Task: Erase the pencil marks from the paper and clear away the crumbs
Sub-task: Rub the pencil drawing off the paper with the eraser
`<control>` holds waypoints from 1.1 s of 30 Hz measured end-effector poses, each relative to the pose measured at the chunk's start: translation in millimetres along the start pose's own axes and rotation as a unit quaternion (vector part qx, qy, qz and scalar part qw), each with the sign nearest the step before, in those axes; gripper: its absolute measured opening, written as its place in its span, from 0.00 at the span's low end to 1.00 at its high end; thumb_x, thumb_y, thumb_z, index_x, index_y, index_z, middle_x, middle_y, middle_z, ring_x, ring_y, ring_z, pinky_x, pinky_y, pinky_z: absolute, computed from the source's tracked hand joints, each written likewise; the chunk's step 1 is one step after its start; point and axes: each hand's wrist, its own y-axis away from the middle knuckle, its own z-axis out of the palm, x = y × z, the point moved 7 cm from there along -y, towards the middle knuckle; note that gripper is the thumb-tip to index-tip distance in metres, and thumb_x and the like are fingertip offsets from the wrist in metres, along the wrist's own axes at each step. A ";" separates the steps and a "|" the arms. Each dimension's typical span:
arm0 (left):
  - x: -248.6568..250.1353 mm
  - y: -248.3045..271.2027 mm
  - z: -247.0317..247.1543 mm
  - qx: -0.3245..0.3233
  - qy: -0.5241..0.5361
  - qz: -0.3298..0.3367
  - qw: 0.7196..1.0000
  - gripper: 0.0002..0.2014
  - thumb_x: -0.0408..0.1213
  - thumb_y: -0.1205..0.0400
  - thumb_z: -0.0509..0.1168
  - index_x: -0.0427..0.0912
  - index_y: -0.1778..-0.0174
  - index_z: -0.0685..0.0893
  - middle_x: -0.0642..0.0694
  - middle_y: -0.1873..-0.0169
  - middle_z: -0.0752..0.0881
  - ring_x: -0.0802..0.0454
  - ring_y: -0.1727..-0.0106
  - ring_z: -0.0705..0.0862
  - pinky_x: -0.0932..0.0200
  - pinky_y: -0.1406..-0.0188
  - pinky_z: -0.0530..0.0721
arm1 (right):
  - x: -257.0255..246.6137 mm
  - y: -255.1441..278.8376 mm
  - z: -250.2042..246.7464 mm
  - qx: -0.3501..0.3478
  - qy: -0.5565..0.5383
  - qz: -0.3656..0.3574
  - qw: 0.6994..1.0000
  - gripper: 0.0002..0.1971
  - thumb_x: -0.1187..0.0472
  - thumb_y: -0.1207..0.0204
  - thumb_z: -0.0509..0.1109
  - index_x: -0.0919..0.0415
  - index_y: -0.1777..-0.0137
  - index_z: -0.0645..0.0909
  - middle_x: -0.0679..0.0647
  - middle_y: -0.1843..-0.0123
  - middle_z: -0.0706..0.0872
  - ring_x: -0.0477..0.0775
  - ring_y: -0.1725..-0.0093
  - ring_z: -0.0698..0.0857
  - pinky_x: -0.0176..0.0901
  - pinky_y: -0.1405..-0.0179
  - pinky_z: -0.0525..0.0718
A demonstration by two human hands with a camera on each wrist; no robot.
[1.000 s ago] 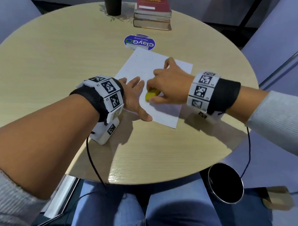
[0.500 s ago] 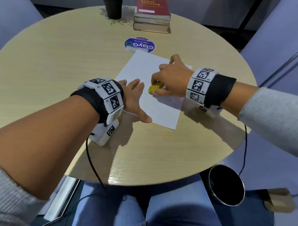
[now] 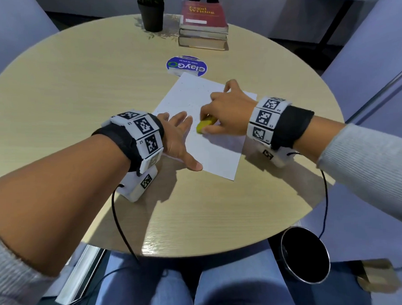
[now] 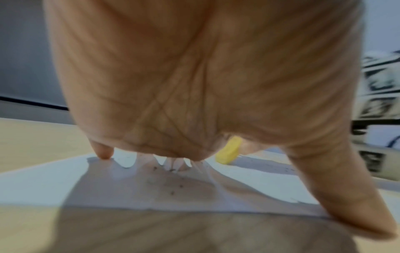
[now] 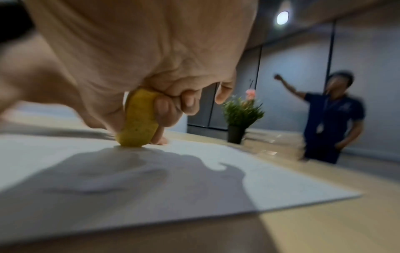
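Left hand (image 3: 176, 139): palm down, fingers straight and spread, thumb splayed toward the body; fingertips (image 4: 105, 152) pressing flat.
Right hand (image 3: 228, 112): just right of the left hand, knuckles up, fingers curled, pinching yellow eraser (image 5: 138, 119) between thumb and fingers.
Forearms: both bare, sleeves pushed back, converging forward.

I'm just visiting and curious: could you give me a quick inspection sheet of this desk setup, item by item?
Surface: round wooden table, crumbs scattered on the sheet.
Job's things: white paper lies flat; yellow eraser stands on it.
Clutter: potted plant, stack of books, round blue sticker at the far side.
Hands: left hand presses flat on the paper; right hand pinches the eraser.
Cables: black cables hang from both wrist units.
Surroundings: metal bin beside the knees; a person stands beyond the table.
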 end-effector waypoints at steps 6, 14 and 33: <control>-1.2 -0.1 -1.2 0.021 0.010 0.008 1.000 0.63 0.74 0.35 0.66 0.52 0.16 0.33 0.51 0.17 0.33 0.39 0.17 0.36 0.40 0.20 0.47 | -33.2 10.9 0.6 0.037 -0.023 -0.090 0.995 0.12 0.41 0.22 0.59 0.47 0.48 0.75 0.42 0.63 0.75 0.48 0.52 0.73 0.58 0.35 0.61; 4.0 4.8 -8.6 0.065 -0.042 0.008 0.997 0.66 0.83 0.44 0.62 0.50 0.16 0.45 0.52 0.17 0.45 0.43 0.19 0.52 0.46 0.27 0.61 | -8.2 16.6 7.9 0.054 -0.081 -0.018 0.995 0.19 0.37 0.22 0.58 0.46 0.38 0.76 0.44 0.57 0.80 0.46 0.52 0.72 0.55 0.37 0.61; -10.6 -0.1 -21.3 0.045 -0.042 0.023 0.998 0.55 0.71 0.30 0.67 0.58 0.16 0.41 0.50 0.16 0.41 0.43 0.16 0.44 0.47 0.21 0.51 | 12.4 20.0 13.6 0.024 -0.115 0.005 0.993 0.18 0.40 0.19 0.56 0.49 0.41 0.78 0.43 0.50 0.86 0.51 0.45 0.78 0.55 0.40 0.63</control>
